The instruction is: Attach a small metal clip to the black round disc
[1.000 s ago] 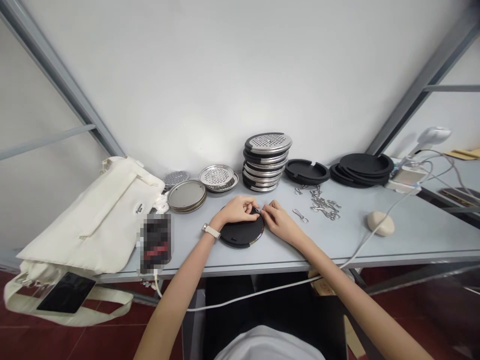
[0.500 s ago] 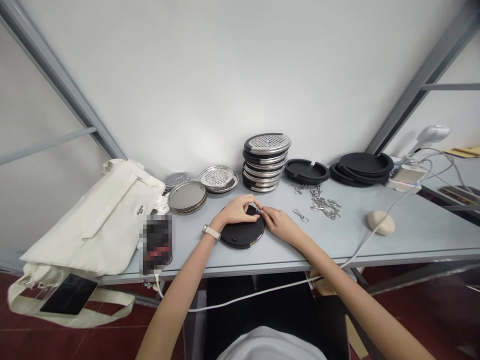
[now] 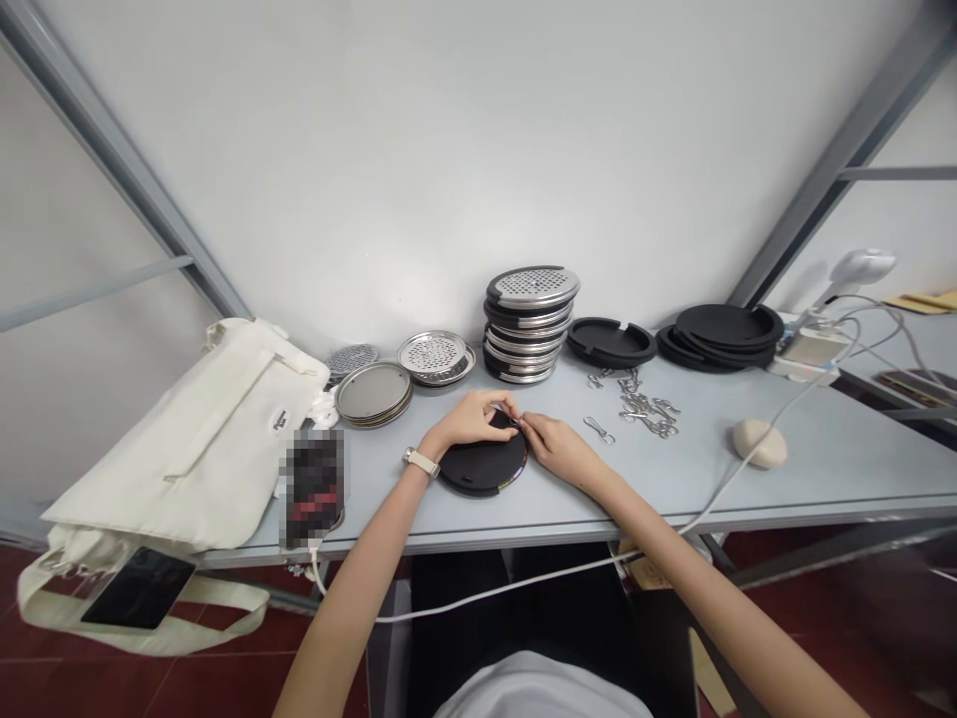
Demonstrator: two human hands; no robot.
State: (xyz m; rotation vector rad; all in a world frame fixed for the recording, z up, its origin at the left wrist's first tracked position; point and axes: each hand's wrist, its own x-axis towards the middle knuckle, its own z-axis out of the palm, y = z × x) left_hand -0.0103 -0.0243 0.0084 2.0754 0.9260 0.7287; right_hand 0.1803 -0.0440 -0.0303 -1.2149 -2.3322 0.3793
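Observation:
A round black disc (image 3: pixel 482 467) lies flat near the front edge of the table, with a thin shiny strip along its right rim. My left hand (image 3: pixel 473 419) rests over its upper part, thumb and forefinger curled to a pinch at a small metal clip (image 3: pixel 515 422) on the disc's far right edge. From the other side my right hand (image 3: pixel 560 451) pinches the same clip between thumb and forefinger. Fingertips hide most of it. One loose metal clip (image 3: pixel 599 430) lies right of my right hand, and behind it a heap of clips (image 3: pixel 650 411).
At the back stand a stack of perforated metal discs in black holders (image 3: pixel 529 324), black round holders (image 3: pixel 611 342) and more black holders (image 3: pixel 729 339). Plain metal discs (image 3: pixel 374 391) and grater-like discs (image 3: pixel 434 353) sit left. A white bag (image 3: pixel 186 439), blurred phone-like object (image 3: pixel 314 489) and cable (image 3: pixel 722 489) lie nearby.
Both hands stay at the same spot on the disc's edge, with only a slight shift of the fingers at the clip. Nothing else has visibly moved.

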